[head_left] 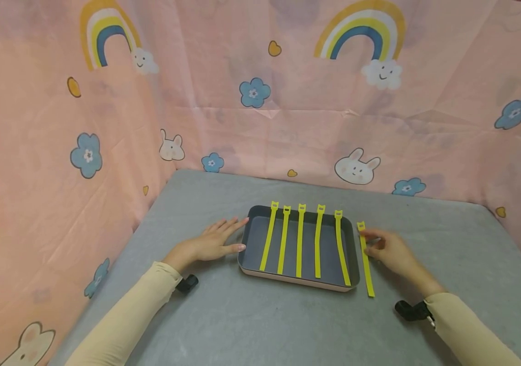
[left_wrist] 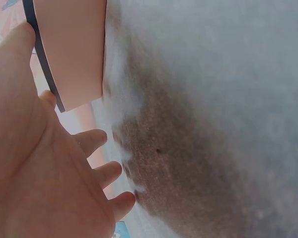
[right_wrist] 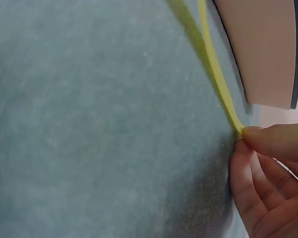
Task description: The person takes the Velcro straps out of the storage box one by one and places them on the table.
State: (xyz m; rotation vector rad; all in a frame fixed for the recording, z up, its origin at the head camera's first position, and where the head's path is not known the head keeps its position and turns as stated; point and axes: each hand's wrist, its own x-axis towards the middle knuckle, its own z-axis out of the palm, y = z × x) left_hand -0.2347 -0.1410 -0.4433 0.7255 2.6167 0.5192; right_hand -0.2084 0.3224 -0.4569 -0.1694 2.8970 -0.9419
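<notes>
A shallow rectangular tray [head_left: 329, 254], dark inside and pink outside, lies on the grey surface. Several yellow hook-and-loop cable ties [head_left: 299, 239] lie side by side across it, their slotted heads on the far rim. My left hand [head_left: 210, 245] is spread at the tray's left end; in the left wrist view its thumb and index finger touch the dark rim. Just right of the tray, my right hand [head_left: 393, 254] pinches another yellow cable tie [head_left: 367, 269] between thumb and fingers. The right wrist view shows this tie [right_wrist: 216, 69] running along beside the tray's pink wall [right_wrist: 263, 44].
A grey cloth-covered table [head_left: 260, 325] carries everything. Pink curtains [head_left: 297, 132] printed with rainbows, flowers and rabbits hang behind it and on both sides. Each wrist wears a small black camera [head_left: 187, 283].
</notes>
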